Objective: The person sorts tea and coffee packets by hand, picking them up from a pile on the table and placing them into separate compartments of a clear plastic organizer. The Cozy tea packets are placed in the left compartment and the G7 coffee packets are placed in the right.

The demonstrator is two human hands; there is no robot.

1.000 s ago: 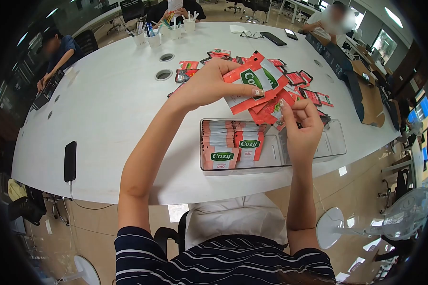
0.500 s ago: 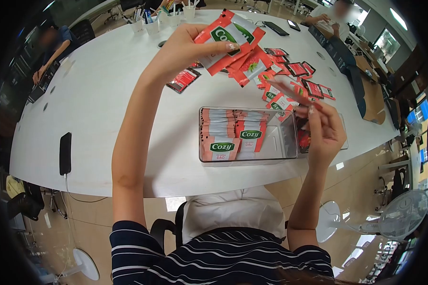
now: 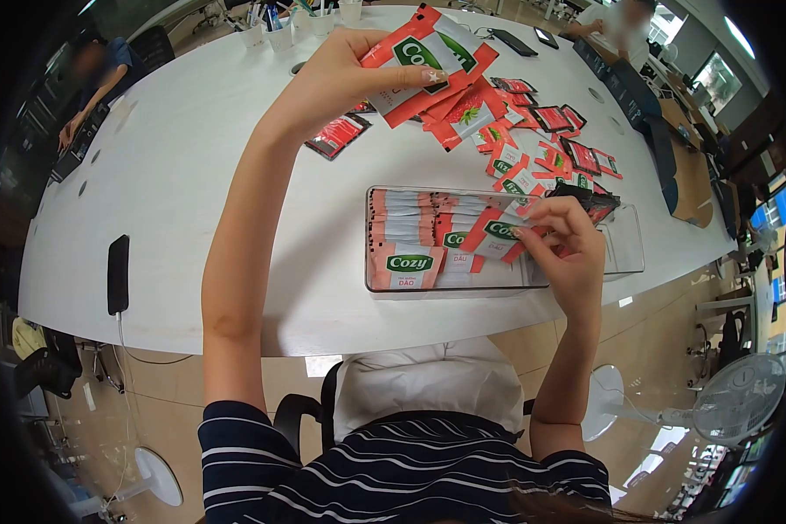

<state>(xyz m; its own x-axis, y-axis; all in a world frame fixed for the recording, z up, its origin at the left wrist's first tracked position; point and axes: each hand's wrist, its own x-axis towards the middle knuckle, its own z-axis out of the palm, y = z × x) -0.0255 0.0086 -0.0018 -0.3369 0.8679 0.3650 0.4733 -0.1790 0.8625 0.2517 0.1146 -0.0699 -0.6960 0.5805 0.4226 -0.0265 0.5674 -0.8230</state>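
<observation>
My left hand is raised over the table, closed on a fanned bunch of red and white Cozy tea sachets. Between the thumb and fingers of my right hand is a single Cozy sachet, tilted over the right part of a clear plastic box. Inside the box, peach-coloured sachets stand in a row at the left. Beside them is a row of redder sachets, partly covered by the one I hold.
Loose red sachets and black-edged packets lie scattered behind the box. A second clear container stands to its right, black packets at its edge. A phone on a cable lies left; cups of pens stand at the back.
My right hand has moved left and down, bringing a sachet from beside the box to over its right part. My left hand keeps its bunch nearly in place.
</observation>
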